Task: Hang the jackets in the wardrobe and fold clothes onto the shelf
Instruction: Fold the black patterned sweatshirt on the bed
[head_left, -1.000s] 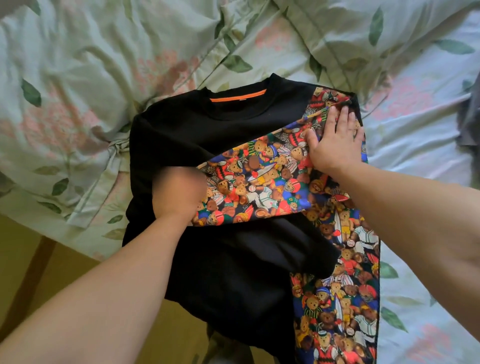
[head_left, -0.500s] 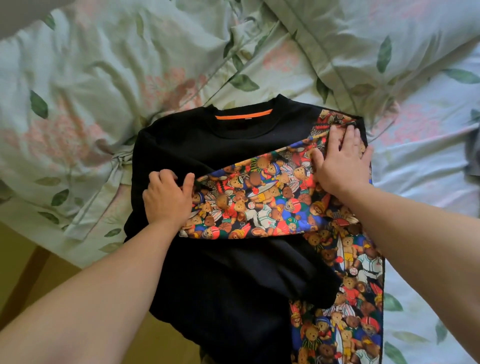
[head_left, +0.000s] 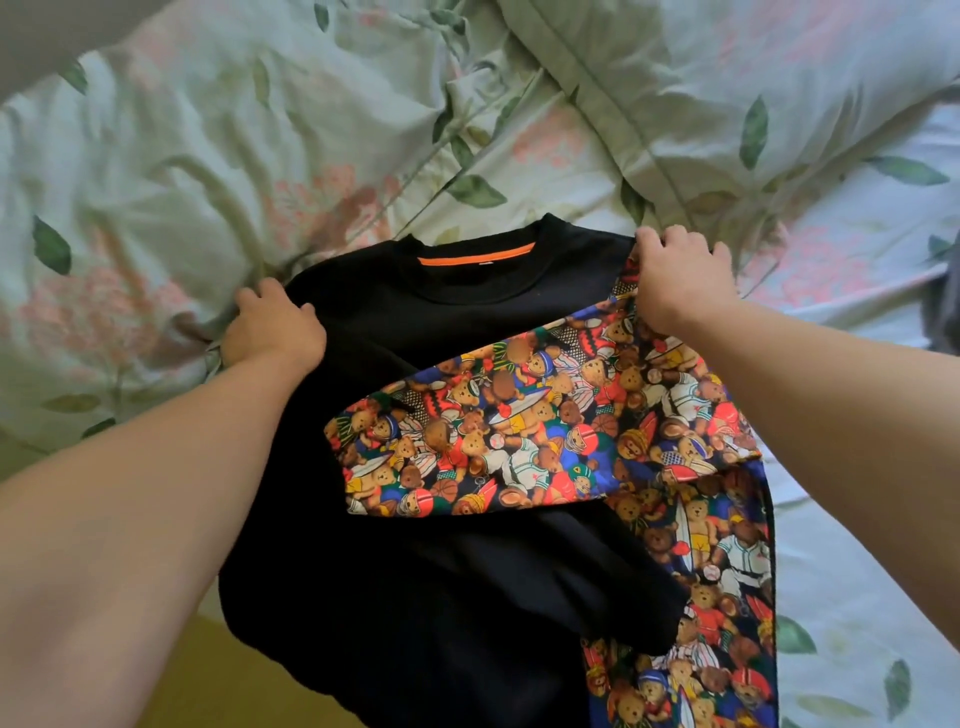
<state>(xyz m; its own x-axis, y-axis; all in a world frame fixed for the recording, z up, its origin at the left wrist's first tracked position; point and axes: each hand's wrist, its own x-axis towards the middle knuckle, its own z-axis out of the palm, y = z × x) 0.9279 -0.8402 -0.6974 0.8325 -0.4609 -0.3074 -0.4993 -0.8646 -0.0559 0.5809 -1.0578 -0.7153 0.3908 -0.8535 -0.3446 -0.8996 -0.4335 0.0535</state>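
Lying flat on the floral bedding (head_left: 208, 156), the black sweatshirt (head_left: 467, 322) has its bear-print sleeve (head_left: 519, 441) folded across the chest, just wrist-side of the fingers (head_left: 260, 296). The left hand (head_left: 272, 330) and right hand (head_left: 675, 280) each curl round 1 shoulder, gripping cloth. I judge both shoulders should lift together and travel evenly toward the hem. Beyond the fingertips there is rumpled bedding with room to spare. Toward the elbows the hem overhangs the yellow floor (head_left: 218, 675) and could slide off.

one black sweatshirt (head_left: 426, 597) with one teddy-bear-print sleeve (head_left: 519, 447) folded across it, two hands, one floral bed (head_left: 857, 519), and one pillow (head_left: 727, 93).
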